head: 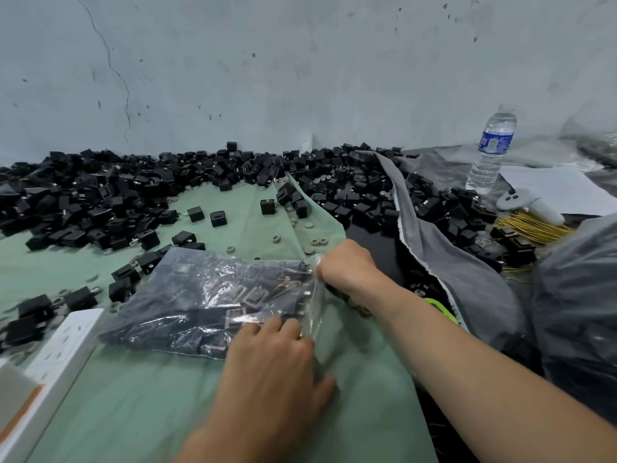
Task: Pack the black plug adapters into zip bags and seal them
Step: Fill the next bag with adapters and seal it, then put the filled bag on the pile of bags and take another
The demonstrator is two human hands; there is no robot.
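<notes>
Cloth (150, 396) green, adapters (100, 195) heaped against cracked wall (300, 61).

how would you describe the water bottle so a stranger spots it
Follow the grey wall toward the right. There, behind the heap of black plug adapters, stands the water bottle: the only clear, upright thing, with a blue label.

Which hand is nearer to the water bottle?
Right. The right hand pinches the edge of the zip bag, below and left of the water bottle; the left hand rests on the bag, farther away.
</notes>
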